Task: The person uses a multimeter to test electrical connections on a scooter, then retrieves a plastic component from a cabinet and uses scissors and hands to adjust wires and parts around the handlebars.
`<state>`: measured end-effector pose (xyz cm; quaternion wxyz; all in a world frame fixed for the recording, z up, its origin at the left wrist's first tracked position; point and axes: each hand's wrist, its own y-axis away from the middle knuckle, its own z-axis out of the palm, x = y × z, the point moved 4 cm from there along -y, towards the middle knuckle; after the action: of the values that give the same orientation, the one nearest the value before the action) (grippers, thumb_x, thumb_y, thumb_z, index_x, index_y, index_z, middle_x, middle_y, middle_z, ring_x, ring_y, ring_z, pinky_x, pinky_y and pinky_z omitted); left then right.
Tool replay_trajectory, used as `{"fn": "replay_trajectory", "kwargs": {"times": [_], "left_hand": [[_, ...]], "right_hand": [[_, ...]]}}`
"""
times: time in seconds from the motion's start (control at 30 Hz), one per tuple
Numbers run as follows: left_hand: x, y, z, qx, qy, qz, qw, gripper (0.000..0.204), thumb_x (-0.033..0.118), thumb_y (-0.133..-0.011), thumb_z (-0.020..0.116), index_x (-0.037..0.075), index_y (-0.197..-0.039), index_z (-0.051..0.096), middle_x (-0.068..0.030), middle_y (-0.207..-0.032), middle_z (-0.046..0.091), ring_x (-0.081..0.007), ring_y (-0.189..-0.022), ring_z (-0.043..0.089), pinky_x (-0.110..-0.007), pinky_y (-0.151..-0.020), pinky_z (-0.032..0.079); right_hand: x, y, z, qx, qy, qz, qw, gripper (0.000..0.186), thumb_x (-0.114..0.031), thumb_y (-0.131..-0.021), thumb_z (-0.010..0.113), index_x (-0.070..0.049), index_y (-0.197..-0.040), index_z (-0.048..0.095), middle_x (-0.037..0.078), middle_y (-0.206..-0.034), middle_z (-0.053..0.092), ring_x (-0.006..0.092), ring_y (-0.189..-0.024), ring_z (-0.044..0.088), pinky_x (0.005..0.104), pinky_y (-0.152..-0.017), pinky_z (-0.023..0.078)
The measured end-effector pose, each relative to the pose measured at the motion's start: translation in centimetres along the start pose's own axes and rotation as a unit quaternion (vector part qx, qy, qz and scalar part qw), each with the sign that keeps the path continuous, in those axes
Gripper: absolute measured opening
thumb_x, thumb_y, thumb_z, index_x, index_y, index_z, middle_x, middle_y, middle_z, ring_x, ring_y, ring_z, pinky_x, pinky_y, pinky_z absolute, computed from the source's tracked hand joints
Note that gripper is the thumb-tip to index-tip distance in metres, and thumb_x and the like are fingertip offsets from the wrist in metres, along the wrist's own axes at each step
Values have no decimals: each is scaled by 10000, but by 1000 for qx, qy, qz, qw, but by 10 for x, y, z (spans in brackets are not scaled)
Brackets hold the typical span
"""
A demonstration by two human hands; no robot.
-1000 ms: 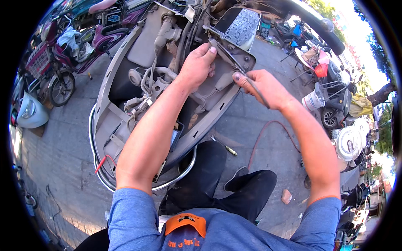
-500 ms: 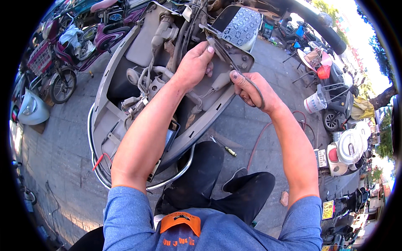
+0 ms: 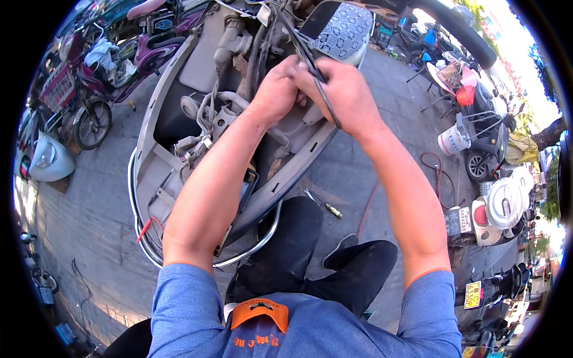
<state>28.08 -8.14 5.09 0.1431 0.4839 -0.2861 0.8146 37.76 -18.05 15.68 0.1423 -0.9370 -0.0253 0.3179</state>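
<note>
While gripping a thin dark cable [image 3: 322,95] over the stripped scooter body [image 3: 179,137], both hands meeting side by side: left hand [image 3: 276,89] curled shut around the cable's upper run, right hand [image 3: 346,89] clamped on the same cable, its slack dropping in a smooth dark line past the right wrist. Lying open beneath the hands, the scooter body showing pale grey moulded plastic, dusty and scuffed, with bundled grey wiring and ribbed connectors [image 3: 203,128] left of the left forearm. Curving round the near edge of the scooter body, a shiny chrome tube [image 3: 250,250]. Sitting beyond the hands at the scooter body's far end, a patterned, dimpled seat pad [image 3: 343,30]. Resting on rough grey paving right of the scooter body, a small yellow-handled screwdriver [image 3: 327,207] and a thin red hose [image 3: 433,170]. Compared with half a second ago, hands now closer together and higher up the scooter body; right hand, then apart and lower right, now touching the left.
</note>
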Motion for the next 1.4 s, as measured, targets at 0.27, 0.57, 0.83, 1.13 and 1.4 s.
{"fn": "replay_trajectory", "kwargs": {"times": [0.27,0.57,0.83,1.13,1.4], "left_hand": [[3,-3,-7,-5,199,-73,977,255,226,-1094,601,36,-1261,632,-92,-1099,738,-149,-850,710,-324,-763,590],[16,-1,-3,153,13,-32,988,365,386,-1025,770,61,-1161,675,-31,-977,702,-82,-684,615,-272,-668,584],[25,-13,-5,211,-35,-3,977,310,251,-992,797,-40,-1077,731,-70,-919,740,-135,-703,695,-283,-696,604],[26,-5,-11,193,-2,-20,981,198,142,-1041,699,-28,-1139,724,-86,-987,744,-176,-827,731,-304,-731,629],[17,-10,-19,148,77,-28,986,163,119,-1067,641,-9,-1158,683,-90,-1041,736,-190,-868,732,-326,-783,627]], "right_hand": [[-37,31,20,-94,181,-17,979,613,-664,-890,748,-51,-896,717,187,-820,747,417,-856,748,507,-766,588],[127,202,17,97,174,189,962,418,-346,-846,887,-51,-911,598,149,-853,675,389,-806,678,481,-692,515],[295,332,140,-126,312,337,879,451,-377,-874,834,-81,-1190,711,173,-1166,703,379,-1107,685,503,-968,560],[185,178,63,204,47,116,971,162,-85,-919,748,-51,-1077,727,127,-903,706,306,-798,698,426,-732,559],[19,19,12,221,207,-206,931,181,-183,-923,747,-128,-1094,733,61,-865,749,283,-780,735,391,-666,579]]}}
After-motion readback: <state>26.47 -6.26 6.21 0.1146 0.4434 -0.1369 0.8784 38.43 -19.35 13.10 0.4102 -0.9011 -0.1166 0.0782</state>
